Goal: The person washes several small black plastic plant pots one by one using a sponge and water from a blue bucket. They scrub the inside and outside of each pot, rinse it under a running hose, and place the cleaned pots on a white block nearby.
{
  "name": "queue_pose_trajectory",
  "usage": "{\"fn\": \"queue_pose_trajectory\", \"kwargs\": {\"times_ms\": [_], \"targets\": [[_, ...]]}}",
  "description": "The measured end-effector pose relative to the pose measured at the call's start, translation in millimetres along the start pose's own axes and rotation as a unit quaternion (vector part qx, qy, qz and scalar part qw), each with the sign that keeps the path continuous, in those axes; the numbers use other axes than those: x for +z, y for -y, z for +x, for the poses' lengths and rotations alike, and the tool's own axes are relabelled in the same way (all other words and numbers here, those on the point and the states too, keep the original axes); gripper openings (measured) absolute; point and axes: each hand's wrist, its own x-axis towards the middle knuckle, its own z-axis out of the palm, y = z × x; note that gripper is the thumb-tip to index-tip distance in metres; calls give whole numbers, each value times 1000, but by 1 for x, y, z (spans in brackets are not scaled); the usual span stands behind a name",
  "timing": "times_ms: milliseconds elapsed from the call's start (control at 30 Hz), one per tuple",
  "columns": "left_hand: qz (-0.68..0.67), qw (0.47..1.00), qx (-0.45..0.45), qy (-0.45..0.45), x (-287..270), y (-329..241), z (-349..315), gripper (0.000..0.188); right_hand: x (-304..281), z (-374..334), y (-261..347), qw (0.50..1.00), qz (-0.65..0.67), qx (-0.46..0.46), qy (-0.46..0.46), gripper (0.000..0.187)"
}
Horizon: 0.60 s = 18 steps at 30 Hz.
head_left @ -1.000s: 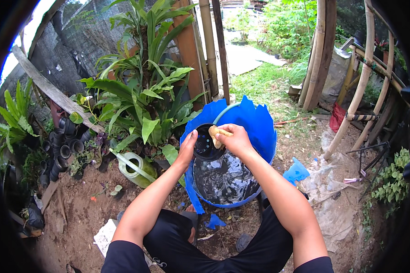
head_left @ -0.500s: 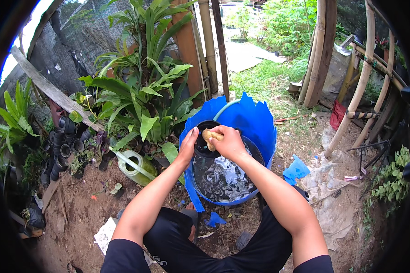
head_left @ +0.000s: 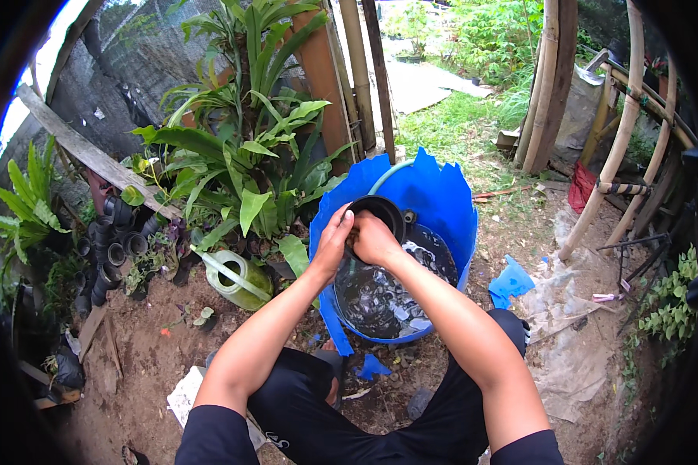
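Note:
My left hand (head_left: 332, 246) grips the left side of a round black plastic plant pot (head_left: 393, 215), which is tilted over a blue plastic tub (head_left: 451, 190) with a jagged rim. My right hand (head_left: 374, 239) reaches into the pot, its fingers curled against the inner wall near my left hand. The tan sponge it held a moment ago is hidden by the hand and the pot now. Dark, rippling water (head_left: 376, 298) fills the lower part of the tub. A pale green hose (head_left: 385, 175) comes over the tub's far rim.
A greenish watering can (head_left: 244, 283) stands left of the tub. Farther left are stacked small black pots (head_left: 105, 252) and leafy plants (head_left: 240, 155). Blue plastic shards (head_left: 512, 280) lie on the soil to the right. Bamboo poles (head_left: 616, 147) rise beyond them.
My right hand has gone deeper into the pot, taking the sponge out of sight. The pot has turned and shifted a little to the right, with my left hand following.

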Motion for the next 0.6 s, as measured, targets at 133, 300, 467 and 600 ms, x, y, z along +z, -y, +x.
{"fn": "queue_pose_trajectory", "kwargs": {"times_ms": [133,300,467,600], "targets": [[-23,1000,-9,-9,-6,-2,2,60,-15,3,11,994,-75,-40,72,24],[112,994,15,7,-1,-4,4,53,-23,-5,17,922,-369,-108,55,19],[215,976,47,-5,-6,-1,5,50,-11,-10,13,969,-247,-3,-21,15],[259,966,1,-9,-9,21,1,52,13,-9,-18,973,-138,86,162,29]]}}
